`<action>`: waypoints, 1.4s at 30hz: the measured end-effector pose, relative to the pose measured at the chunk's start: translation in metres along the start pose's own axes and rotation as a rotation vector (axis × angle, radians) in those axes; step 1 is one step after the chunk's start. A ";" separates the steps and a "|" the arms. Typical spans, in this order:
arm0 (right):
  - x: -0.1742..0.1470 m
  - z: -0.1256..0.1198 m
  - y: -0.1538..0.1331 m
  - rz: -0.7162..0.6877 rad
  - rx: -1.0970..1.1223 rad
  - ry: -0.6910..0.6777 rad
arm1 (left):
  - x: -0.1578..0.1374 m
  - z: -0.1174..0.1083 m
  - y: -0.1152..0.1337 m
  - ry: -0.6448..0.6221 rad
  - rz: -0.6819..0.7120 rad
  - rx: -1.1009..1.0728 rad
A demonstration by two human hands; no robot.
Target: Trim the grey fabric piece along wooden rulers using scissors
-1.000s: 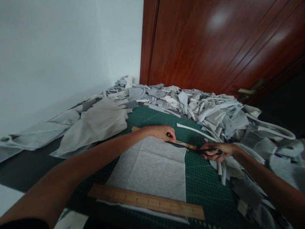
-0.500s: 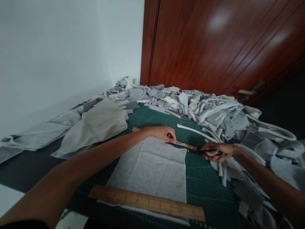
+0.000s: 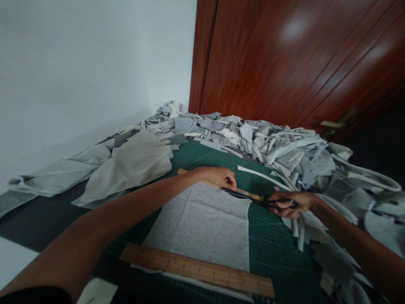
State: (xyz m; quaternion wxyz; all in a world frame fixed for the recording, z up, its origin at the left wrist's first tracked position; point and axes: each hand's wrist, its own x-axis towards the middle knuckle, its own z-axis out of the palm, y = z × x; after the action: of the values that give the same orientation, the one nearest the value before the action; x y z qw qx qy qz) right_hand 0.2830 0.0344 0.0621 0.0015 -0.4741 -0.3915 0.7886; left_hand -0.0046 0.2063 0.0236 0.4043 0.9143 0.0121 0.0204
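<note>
**Green cutting mat (image 3: 268, 249) ringed with offcuts, scissors (image 3: 261, 202) at the cloth's far edge**

Behind our work, a pale wall (image 3: 79, 63) meets a reddish wooden door (image 3: 265, 63), and a long heap of scraps (image 3: 247, 133) curves around the mat's far and right sides. At left lies a larger pale fabric piece (image 3: 129, 164).

Very little has changed over the last second: our view has shifted slightly, sliding everything a touch to the right, while both hands keep their places against the cloth. We judge that the cut has made no clear headway and that we are mid-stroke or pausing to line up.

Our grey cloth (image 3: 209, 223) lies flat in the middle of the mat, crossed near us by a wooden ruler (image 3: 202, 269), with a narrow wooden strip (image 3: 182, 171) under or beside its far edge; we cannot tell which.

Our left hand (image 3: 218, 177) rests at that far edge, fingers curled inward; whether they pinch the fabric or only press it, we cannot tell. Our right hand (image 3: 292, 197) has its fingers wrapped around the scissors' handles, the blades pointing toward the left hand and lying along the edge. How far apart the blades stand is too small to make out.
</note>
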 end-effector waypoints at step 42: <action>0.025 -0.004 -0.014 -0.082 -0.093 -0.072 | -0.003 0.007 0.010 0.053 -0.069 -0.181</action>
State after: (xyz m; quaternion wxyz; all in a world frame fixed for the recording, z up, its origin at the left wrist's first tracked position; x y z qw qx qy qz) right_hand 0.2675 0.0559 0.0510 -0.0024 -0.4287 -0.4465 0.7854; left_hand -0.0068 0.1942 0.0258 0.4851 0.8723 0.0525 0.0317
